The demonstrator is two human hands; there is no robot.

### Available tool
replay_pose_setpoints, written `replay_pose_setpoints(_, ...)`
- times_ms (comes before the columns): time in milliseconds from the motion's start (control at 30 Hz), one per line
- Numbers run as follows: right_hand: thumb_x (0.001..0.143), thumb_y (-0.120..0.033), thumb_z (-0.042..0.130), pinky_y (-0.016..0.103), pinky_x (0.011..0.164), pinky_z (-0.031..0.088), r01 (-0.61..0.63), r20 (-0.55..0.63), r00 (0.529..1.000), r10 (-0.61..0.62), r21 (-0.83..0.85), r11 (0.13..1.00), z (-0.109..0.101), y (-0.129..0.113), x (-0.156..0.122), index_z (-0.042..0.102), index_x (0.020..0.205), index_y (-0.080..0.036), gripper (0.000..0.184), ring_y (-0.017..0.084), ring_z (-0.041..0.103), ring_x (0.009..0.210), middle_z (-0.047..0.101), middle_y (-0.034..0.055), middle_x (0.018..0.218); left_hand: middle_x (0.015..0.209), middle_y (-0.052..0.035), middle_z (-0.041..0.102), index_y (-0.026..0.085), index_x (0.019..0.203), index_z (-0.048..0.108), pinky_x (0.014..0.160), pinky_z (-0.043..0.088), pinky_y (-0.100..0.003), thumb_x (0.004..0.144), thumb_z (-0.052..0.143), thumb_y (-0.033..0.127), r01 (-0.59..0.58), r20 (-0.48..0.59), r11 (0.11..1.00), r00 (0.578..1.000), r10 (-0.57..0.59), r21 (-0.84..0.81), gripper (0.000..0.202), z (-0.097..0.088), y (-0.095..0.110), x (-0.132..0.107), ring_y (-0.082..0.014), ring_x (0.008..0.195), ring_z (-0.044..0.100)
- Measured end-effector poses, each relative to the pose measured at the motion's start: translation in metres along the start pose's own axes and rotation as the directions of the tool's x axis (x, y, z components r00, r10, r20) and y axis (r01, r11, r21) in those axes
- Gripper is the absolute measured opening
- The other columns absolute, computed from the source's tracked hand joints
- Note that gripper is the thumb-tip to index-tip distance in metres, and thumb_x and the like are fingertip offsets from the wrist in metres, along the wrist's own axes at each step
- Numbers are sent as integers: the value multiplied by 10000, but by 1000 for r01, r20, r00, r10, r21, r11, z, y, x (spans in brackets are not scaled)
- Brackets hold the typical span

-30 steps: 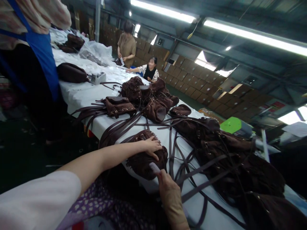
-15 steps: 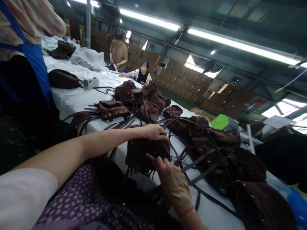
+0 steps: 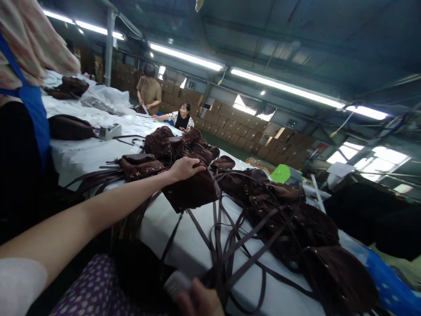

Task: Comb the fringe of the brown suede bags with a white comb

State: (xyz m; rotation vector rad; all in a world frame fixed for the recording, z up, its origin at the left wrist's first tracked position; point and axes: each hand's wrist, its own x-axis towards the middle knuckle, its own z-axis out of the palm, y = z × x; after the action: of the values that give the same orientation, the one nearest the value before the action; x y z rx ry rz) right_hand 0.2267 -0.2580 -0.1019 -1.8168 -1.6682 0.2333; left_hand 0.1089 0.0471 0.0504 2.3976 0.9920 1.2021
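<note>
My left hand (image 3: 188, 168) grips the top edge of a dark brown bag (image 3: 194, 189) and holds it tilted over the near edge of the table. The bag's straps hang down toward the white cloth. Low in the view, close to my lap, my right hand (image 3: 201, 299) is smeared by motion. Its fingers are closed round a pale grey object (image 3: 177, 284), too blurred to name. Just beyond my left hand lies a pile of brown bags (image 3: 177, 142) with fringe and drawstrings. A smaller brown bag (image 3: 141, 166) rests left of it.
More brown bags (image 3: 289, 210) with long tangled straps (image 3: 243, 245) spread along the right of the white-covered table (image 3: 164, 237). A green-and-grey container (image 3: 283, 174) stands behind them. A person in a blue apron (image 3: 33, 109) is close at left; two people are at the far side.
My left hand has lifted and tilted the bag away from my body. My right hand has moved off the bag, down toward my lap. The view has shifted.
</note>
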Motion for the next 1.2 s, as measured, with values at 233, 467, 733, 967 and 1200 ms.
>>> replay_pose_setpoints(233, 797, -641, 509, 248, 426, 437, -287, -303, 833, 463, 479, 830, -91, 0, 51, 517, 840, -219, 424, 147, 520, 458, 539, -43, 557, 730, -72, 658, 167, 816, 614, 589, 387, -272, 943, 311, 564, -511, 102, 725, 842, 529, 461, 515, -39, 33, -31, -201, 676, 632)
replay_pose_setpoints(467, 826, -507, 494, 248, 364, 451, -249, -358, 810, 464, 506, 826, -91, -60, 84, 508, 1135, -173, 455, 176, 579, 395, 600, -26, 570, 748, -87, 661, 175, 872, 594, 533, 380, -277, 966, 343, 455, -451, 192, 661, 883, 428, 599, 388, -36, 55, -50, -241, 661, 660)
replay_pose_setpoints(733, 950, -264, 270, 297, 659, 528, -157, -624, 782, 0, -196, 968, -49, -68, 102, 497, 1306, -103, 452, 232, 691, 834, 658, 178, 1139, 790, -101, 695, 182, 897, 584, 542, 444, -311, 969, 320, 444, -309, 169, 739, 950, 261, 598, 379, -39, 79, -54, -287, 678, 686)
replay_pose_setpoints(967, 936, -224, 322, 375, 832, 509, -199, -815, 579, -24, -170, 965, -30, -72, 93, 433, 1345, -89, 445, 265, 603, 1014, 600, 188, 1166, 779, -135, 710, 178, 901, 611, 595, 492, -376, 953, 380, 370, -186, 159, 783, 981, 113, 593, 305, -31, 90, -53, -334, 721, 698)
replay_pose_setpoints(1200, 916, -119, 325, 250, 542, 452, -383, -642, 755, 136, -264, 885, 25, -32, 112, 483, 1327, -184, 444, 176, 606, 682, 597, 95, 929, 785, -139, 714, 183, 878, 632, 634, 493, -374, 930, 392, 412, -122, 164, 818, 986, 34, 562, 336, -34, 89, -53, -333, 766, 698)
